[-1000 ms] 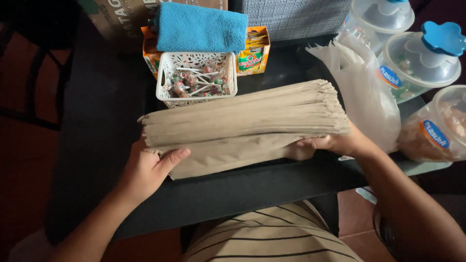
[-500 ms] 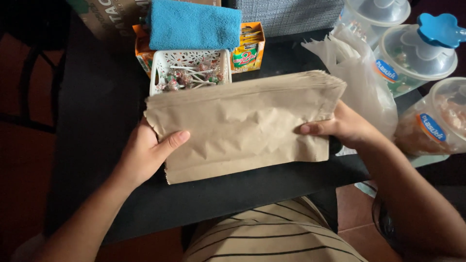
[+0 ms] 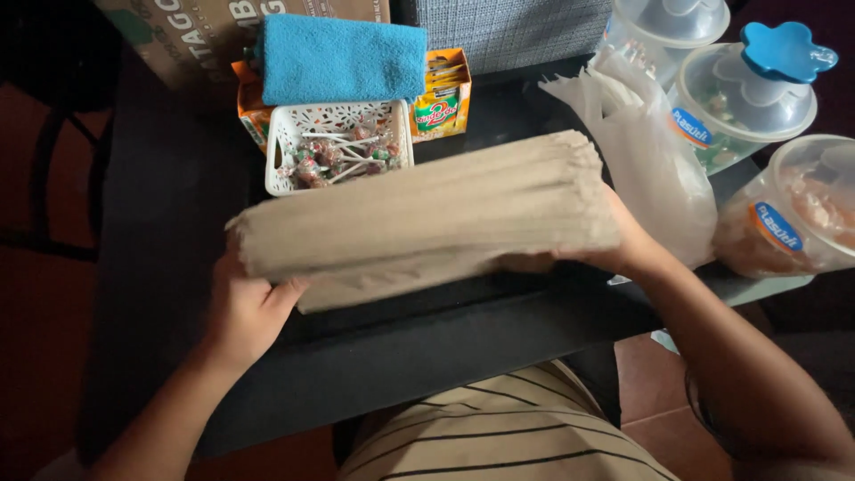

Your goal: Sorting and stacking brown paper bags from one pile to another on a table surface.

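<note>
Nearest, the dark surface (image 3: 178,223) ends at a straight near edge above a striped shirt (image 3: 499,436), with bare room along its left side. Over it the left hand (image 3: 245,312) and right hand (image 3: 623,245) hold a stack of brown paper bags (image 3: 427,214) by its two ends, fingers closed round it, edges facing up. The bags are tan, flat and tightly layered. Just beyond stands a white basket (image 3: 338,142) of sweets; far right, lidded plastic tubs (image 3: 757,98) crowd the edge
</note>
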